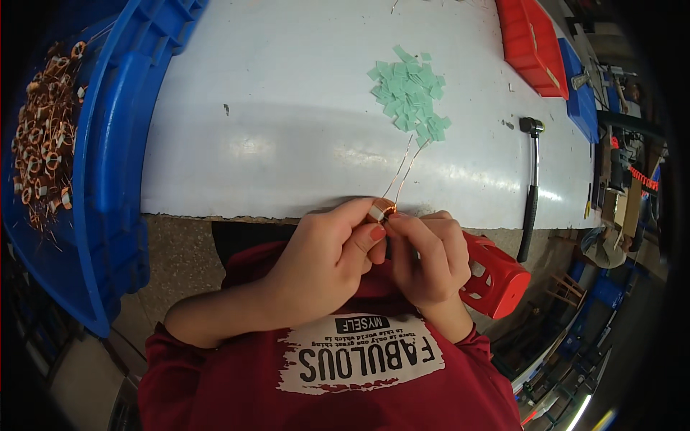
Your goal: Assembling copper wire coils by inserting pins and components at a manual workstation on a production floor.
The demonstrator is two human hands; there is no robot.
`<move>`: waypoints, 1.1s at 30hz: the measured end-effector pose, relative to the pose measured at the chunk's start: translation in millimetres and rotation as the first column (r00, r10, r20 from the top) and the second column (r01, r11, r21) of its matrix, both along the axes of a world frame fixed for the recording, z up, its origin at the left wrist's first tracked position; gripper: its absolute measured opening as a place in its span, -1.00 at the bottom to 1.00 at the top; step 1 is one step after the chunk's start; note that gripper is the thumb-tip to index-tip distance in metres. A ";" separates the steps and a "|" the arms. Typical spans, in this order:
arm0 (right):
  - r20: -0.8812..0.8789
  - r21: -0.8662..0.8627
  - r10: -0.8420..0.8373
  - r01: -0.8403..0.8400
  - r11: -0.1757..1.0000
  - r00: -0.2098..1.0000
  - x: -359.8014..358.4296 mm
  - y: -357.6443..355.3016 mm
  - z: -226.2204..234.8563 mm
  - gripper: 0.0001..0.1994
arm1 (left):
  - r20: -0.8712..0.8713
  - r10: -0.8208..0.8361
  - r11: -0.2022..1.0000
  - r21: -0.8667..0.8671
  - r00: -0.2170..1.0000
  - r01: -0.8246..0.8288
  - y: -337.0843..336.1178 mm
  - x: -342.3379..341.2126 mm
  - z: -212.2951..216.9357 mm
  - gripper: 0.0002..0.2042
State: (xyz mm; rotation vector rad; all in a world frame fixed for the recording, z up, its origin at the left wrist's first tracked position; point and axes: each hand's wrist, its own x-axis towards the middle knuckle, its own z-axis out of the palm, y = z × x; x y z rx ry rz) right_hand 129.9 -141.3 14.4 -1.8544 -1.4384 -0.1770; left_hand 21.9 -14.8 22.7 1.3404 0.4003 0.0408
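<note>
A copper-wound toroid coil [380, 210] is held at the table's near edge, its two long wire leads pointing away from me over the white top. My left hand [334, 248] pinches the ring between thumb and forefinger, with a pale band showing on the coil. Against the coil's right side, my right hand [429, 255] has its thumb and forefinger closed close to the base of the leads. What those right fingertips grip is hidden. Beyond the lead tips lies a loose pile of small pale-green square pieces [408, 93].
At the left stands a blue bin [118, 165] with many similar coils [47, 144] inside. A black-handled hammer [532, 179] rests at the table's right side. Red and blue trays [533, 47] sit at the far right. A red plastic basket [496, 276] is beside my right forearm.
</note>
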 end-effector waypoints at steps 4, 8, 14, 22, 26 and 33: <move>-0.151 -0.073 -0.128 0.118 0.990 0.980 12.5 -9.6 12.0 -0.66 | -0.061 -0.038 0.785 -0.620 0.997 -0.008 3.0 -1.8 -0.8 -0.79; 0.054 0.000 -0.497 0.498 0.867 0.866 67.3 -54.5 11.5 -0.69 | -0.060 0.009 0.721 -0.691 0.998 -0.048 1.9 -10.5 -3.1 -0.82; 0.444 -0.377 -0.608 0.753 0.540 0.658 138.3 -121.3 2.7 -0.74 | -0.083 -0.032 0.422 -0.905 0.996 -0.062 1.7 -32.9 -21.1 -0.84; -0.493 -0.353 -0.611 0.500 0.791 0.619 100.3 -106.1 37.6 -0.79 | 0.048 0.204 0.082 -0.996 0.978 0.032 -13.2 -36.9 -53.6 -0.88; -0.716 -0.346 -0.227 -0.053 0.937 0.661 50.3 -83.0 58.6 -0.79 | 0.053 0.224 0.082 -0.996 0.973 0.036 -15.1 -30.9 -53.4 -0.87; -0.651 -0.669 -0.175 -0.449 0.593 0.739 43.3 -56.1 74.4 -0.83 | 0.031 0.227 0.129 -0.992 0.973 0.002 -17.6 -26.0 -49.7 -0.83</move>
